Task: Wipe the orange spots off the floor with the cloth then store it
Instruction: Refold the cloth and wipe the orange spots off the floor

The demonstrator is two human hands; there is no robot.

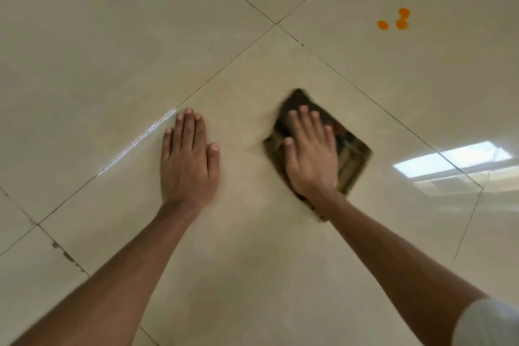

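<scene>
- While I have only the head view to go on, it shows the one thing that matters: the orange spots lie at about one o'clock from the right hand, well apart from it and across a grout line on the neighbouring tile.
- That hand lies flat on the cloth, its fingers straight and close together. They press the cloth to the floor and pinch nothing.
- A dark folded square, the cloth sits like a diamond with one corner toward twelve o'clock. Its edges are smeared, so I judge it is mid-stroke.
- At nine o'clock from the right hand, the left hand rests palm down on bare tile, fingers straight and holding nothing. I read it as a prop for the body.
- By my judgement the right hand is clearly the nearer one, so the next stroke calls for pushing the cloth toward one o'clock, over the grout line, until it covers the cluster.
- I see three spots, two of them joined, all still unwiped, and no storage place in view.
</scene>
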